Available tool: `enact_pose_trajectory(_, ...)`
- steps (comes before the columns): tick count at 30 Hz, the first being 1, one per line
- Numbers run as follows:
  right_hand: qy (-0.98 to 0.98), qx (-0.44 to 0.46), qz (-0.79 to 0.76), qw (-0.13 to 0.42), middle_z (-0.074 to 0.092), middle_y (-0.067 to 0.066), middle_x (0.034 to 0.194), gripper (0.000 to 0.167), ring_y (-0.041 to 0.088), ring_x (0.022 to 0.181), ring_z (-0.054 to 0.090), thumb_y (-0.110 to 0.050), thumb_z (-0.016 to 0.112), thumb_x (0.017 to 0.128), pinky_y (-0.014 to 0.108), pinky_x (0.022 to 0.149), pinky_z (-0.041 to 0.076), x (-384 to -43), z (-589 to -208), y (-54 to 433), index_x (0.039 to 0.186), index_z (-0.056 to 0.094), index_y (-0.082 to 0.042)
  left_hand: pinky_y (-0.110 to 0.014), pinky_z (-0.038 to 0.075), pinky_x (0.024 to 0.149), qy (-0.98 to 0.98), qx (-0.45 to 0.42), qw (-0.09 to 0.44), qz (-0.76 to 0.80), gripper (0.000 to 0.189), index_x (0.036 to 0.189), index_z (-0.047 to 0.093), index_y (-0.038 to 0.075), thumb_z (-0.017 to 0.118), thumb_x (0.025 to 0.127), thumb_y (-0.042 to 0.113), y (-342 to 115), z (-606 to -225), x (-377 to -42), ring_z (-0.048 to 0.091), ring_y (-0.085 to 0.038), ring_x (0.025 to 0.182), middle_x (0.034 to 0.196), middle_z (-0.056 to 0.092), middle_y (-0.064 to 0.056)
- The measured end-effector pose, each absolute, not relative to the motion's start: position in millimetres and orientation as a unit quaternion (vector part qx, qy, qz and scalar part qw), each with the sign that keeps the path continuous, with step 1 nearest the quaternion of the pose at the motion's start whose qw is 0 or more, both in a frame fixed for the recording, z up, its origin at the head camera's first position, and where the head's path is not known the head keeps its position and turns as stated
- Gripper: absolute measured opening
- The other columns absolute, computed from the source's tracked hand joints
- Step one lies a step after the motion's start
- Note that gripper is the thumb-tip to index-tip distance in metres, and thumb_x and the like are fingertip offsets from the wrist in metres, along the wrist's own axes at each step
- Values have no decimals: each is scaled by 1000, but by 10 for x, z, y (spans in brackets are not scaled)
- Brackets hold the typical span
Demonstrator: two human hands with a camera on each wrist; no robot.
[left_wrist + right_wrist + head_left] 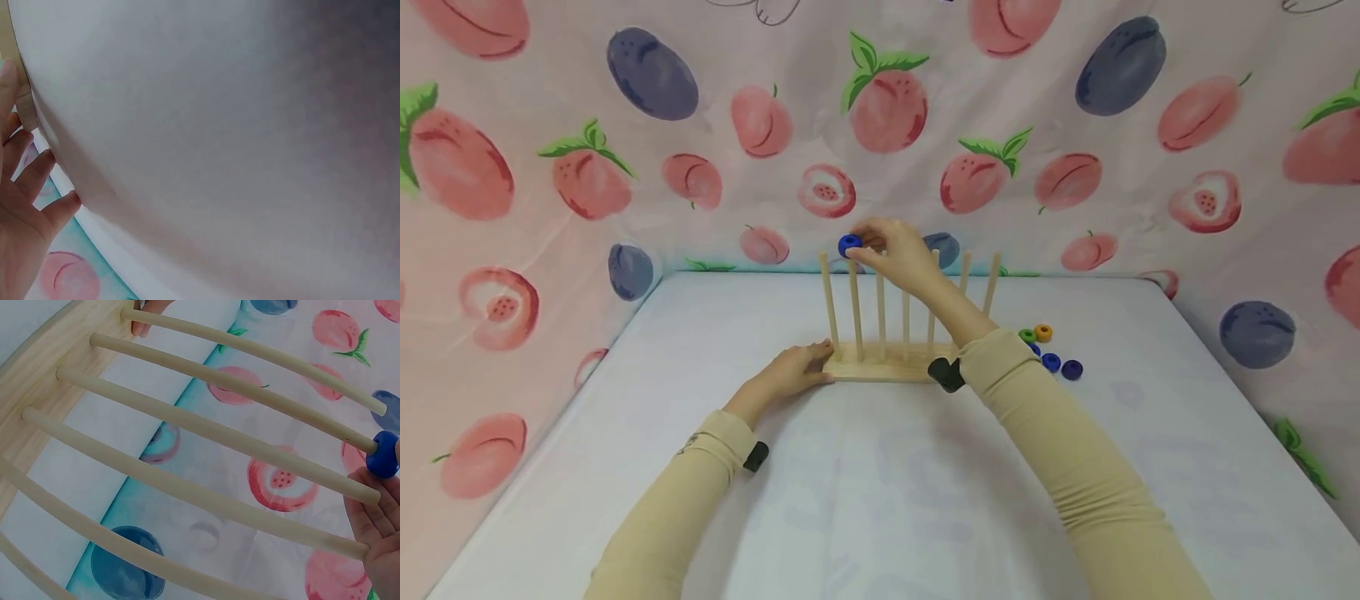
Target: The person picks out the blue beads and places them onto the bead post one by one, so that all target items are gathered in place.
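A wooden peg rack [880, 372] with several upright pegs stands on the table. My right hand [898, 254] pinches a blue bead [850, 243] between thumb and fingers, right at the tip of the second peg from the left. In the right wrist view, that peg's tip meets the blue bead [382, 455], and the fingers of the right hand [381, 519] lie behind neighbouring peg tips. At the rack's left end, my left hand [793, 369] grips the base, thumb at the front and fingers toward the back. The left wrist view shows only a corner of the base [25, 103] beside the fingers.
Right of the rack lie loose beads: a green bead [1027, 336], an orange bead [1043, 333], blue ones [1051, 362] and a dark purple one [1072, 369]. The right forearm partly covers this group. A fruit-print cloth [880, 183] hangs behind the white table [880, 500].
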State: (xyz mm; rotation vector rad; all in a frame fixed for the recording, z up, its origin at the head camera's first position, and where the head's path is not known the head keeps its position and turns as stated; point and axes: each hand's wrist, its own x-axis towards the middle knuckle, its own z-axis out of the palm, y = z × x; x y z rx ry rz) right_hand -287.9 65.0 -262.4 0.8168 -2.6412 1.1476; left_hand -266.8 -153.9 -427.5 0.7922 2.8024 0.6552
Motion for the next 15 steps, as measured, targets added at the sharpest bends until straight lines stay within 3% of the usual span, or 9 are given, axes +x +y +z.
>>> enact_pose_trajectory(15,-865,291,402,80,66,17,117,37,24,109,62,-17,67,88,30,98,50,-2889,-2630,727,119,61,1,-53,32,111,938,267,77,209,60,136,45,-5,65,89,27,-1497,-4269,-2705,40,-43,131,145,38,-22)
